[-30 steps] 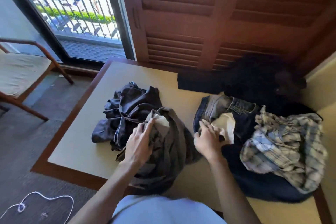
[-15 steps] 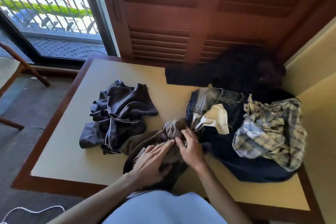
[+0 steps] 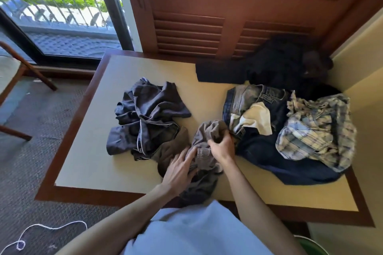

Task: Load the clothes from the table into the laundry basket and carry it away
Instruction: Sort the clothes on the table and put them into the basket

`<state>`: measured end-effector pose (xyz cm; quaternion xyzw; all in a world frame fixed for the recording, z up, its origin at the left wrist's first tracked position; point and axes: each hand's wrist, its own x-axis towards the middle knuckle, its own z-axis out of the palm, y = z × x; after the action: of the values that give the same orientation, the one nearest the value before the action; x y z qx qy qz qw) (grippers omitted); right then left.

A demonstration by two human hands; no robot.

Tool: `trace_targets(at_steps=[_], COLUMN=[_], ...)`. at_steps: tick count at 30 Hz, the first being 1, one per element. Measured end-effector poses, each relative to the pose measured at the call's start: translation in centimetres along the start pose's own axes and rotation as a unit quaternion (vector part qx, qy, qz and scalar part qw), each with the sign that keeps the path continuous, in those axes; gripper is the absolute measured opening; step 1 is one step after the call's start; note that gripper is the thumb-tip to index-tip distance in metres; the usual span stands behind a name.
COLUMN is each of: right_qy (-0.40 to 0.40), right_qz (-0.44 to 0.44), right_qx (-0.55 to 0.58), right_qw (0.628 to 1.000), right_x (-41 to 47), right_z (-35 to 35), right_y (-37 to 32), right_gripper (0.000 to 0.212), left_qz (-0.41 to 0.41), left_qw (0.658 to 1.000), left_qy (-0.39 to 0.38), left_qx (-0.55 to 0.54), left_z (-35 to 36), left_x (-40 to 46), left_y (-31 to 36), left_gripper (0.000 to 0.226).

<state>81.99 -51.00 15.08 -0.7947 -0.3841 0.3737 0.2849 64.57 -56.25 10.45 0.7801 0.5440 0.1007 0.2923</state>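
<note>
A grey-brown garment [image 3: 204,157] lies bunched at the table's near edge and hangs over it. My right hand [image 3: 222,148] grips a fold of it. My left hand [image 3: 180,168] presses on its lower left part, fingers spread over the cloth. Left of it sits a dark grey garment with white piping [image 3: 145,116]. On the right lie blue jeans [image 3: 259,134] with a pale pocket lining turned out, a plaid shirt [image 3: 317,130] and, at the back, black clothing [image 3: 286,68]. The table [image 3: 87,151] has a cream top and brown border. A green rim [image 3: 310,243] shows at bottom right.
Wooden louvred shutters [image 3: 207,16] stand behind the table, with a cream wall [image 3: 364,64] on the right. A glass door [image 3: 58,6] and a wooden chair [image 3: 18,72] are at the left. A white cord [image 3: 41,232] lies on the carpet.
Both hands have drawn together on the grey-brown garment and bunched it up smaller. My right hand left the jeans for it. The view has shifted slightly right.
</note>
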Motion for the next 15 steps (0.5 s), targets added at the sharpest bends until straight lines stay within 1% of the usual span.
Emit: trace_targets(at_steps=[2,4,6,7,9,10,11,12,13,14,15], right_qy=[0.064,0.134,0.159,0.161,0.157,0.145,0.132,0.117,0.103,0.09,0.083], right_qz=[-0.079,-0.195,-0.269,-0.289,-0.31,-0.319,-0.329,-0.334,-0.336,-0.332,-0.329], right_qx=[-0.01,-0.05,-0.129,-0.176,-0.26,-0.288,-0.308,-0.325,-0.34,-0.351,-0.361], right_qw=[0.995,0.97,0.941,0.927,0.901,0.891,0.883,0.877,0.872,0.871,0.869], right_x=[-1.7,-4.0,-6.3,-7.1,-8.3,-8.8,-9.3,-9.8,-10.2,-10.6,-10.8], right_z=[-0.4,-0.7,-0.1,0.7,2.3,3.1,3.7,4.2,4.5,4.7,4.8], right_y=[-0.8,-1.5,-1.4,-0.7,1.3,2.7,4.2,5.5,6.7,7.3,7.6], right_gripper=[0.046,0.032,0.025,0.025,0.036,0.039,0.042,0.045,0.05,0.054,0.056], left_qz=[0.004,-0.023,-0.064,-0.068,-0.067,-0.087,-0.117,-0.127,-0.121,-0.098,-0.063], left_qw=[0.998,0.99,0.974,0.965,0.948,0.929,0.903,0.883,0.873,0.883,0.899], left_qy=[0.013,0.008,-0.027,-0.053,-0.102,-0.131,-0.142,-0.129,-0.095,-0.055,-0.039], left_qx=[-0.057,-0.137,-0.216,-0.248,-0.293,-0.334,-0.388,-0.433,-0.463,-0.456,-0.433], left_z=[-0.7,-1.9,-3.6,-4.7,-7.0,-8.1,-9.3,-10.5,-11.3,-11.7,-11.8], left_x=[1.3,3.3,4.8,5.2,5.2,4.8,4.4,3.9,3.5,3.3,3.3], left_y=[0.6,0.8,0.7,0.3,-1.8,-3.0,-3.9,-4.4,-4.3,-3.6,-2.6], left_gripper=[0.097,0.108,0.111,0.108,0.093,0.086,0.08,0.074,0.068,0.059,0.051])
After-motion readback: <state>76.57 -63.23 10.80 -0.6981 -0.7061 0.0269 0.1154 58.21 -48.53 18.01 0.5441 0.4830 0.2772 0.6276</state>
